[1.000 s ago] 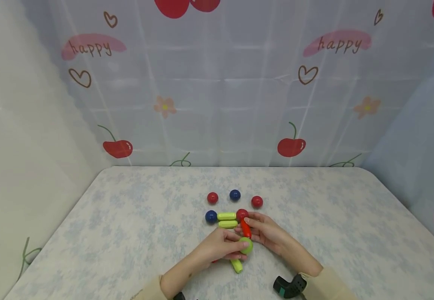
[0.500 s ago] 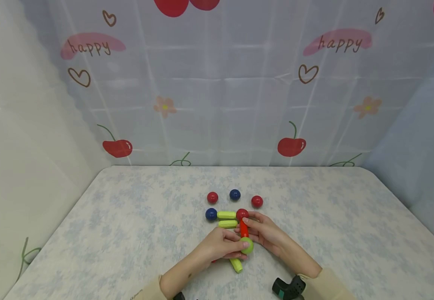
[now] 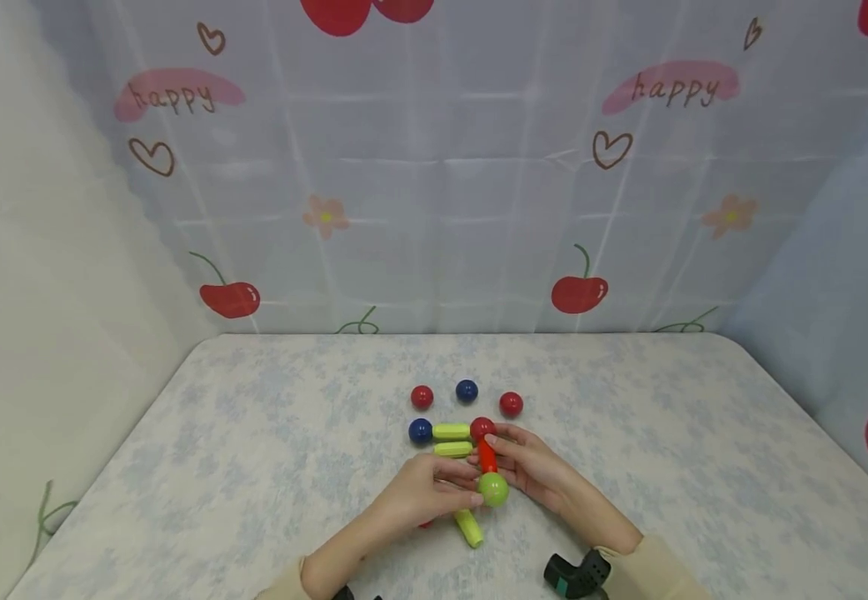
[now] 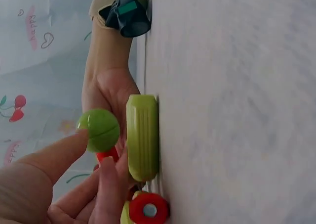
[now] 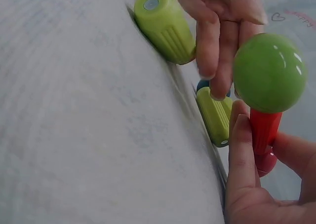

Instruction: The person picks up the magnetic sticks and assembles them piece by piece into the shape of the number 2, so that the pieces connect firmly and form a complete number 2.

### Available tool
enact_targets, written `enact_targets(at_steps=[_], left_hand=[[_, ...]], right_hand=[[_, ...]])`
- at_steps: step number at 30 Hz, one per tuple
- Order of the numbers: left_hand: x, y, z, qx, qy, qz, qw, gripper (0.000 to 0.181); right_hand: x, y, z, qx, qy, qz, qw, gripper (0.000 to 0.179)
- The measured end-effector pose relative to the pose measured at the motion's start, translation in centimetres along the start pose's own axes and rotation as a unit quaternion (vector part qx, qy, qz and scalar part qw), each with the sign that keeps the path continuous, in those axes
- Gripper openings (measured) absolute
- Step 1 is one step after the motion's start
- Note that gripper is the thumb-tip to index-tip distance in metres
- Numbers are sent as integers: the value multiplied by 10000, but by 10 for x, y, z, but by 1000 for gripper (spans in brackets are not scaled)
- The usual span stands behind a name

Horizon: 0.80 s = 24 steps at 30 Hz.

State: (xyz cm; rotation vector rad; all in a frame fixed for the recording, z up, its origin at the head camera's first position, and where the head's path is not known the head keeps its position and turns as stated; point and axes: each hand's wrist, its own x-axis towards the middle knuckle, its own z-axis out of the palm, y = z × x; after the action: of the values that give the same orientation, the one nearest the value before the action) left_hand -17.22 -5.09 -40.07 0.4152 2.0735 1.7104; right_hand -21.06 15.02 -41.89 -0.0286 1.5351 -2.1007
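Observation:
My right hand [image 3: 535,467] pinches a red magnetic rod [image 3: 487,457] between thumb and fingers. A green ball [image 3: 493,490] sits on the rod's near end and a red ball [image 3: 482,428] on its far end. From that red ball a yellow-green rod [image 3: 451,432] runs left to a blue ball [image 3: 421,431]. My left hand [image 3: 421,493] is beside the green ball, fingers loosely extended, thumb tip right at its left edge. In the right wrist view, the left fingers [image 5: 208,48] hang apart from the ball [image 5: 270,72], holding nothing.
Beyond the hands lie two loose red balls [image 3: 422,397] and a blue ball [image 3: 467,392]. One yellow-green rod [image 3: 452,449] lies behind the left hand, another [image 3: 469,528] in front. A red rod end [image 4: 149,210] shows low in the left wrist view, mostly hidden from the head.
My left thumb and fingers have come off the green ball and moved slightly left. The red rod has swung straighter between its balls; my right hand keeps its grip.

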Motion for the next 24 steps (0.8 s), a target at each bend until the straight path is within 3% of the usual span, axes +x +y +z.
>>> enact_targets(at_steps=[3, 12, 21, 24], left_hand=[[-1, -3, -13, 860, -30, 469, 9952, 28], [2, -8, -41, 1814, -487, 1104, 9760, 32], [5, -18, -37, 1998, -1286, 1569, 9586, 37], [5, -21, -34, 2240, -1377, 1662, 9504, 36]], right_hand=[[0, 1, 0, 30, -46, 17, 10000, 58], [1, -1, -1, 63, -90, 13, 9999, 56], [2, -2, -2, 129, -82, 60, 9999, 57], [2, -2, -2, 173, -96, 71, 9998, 55]])
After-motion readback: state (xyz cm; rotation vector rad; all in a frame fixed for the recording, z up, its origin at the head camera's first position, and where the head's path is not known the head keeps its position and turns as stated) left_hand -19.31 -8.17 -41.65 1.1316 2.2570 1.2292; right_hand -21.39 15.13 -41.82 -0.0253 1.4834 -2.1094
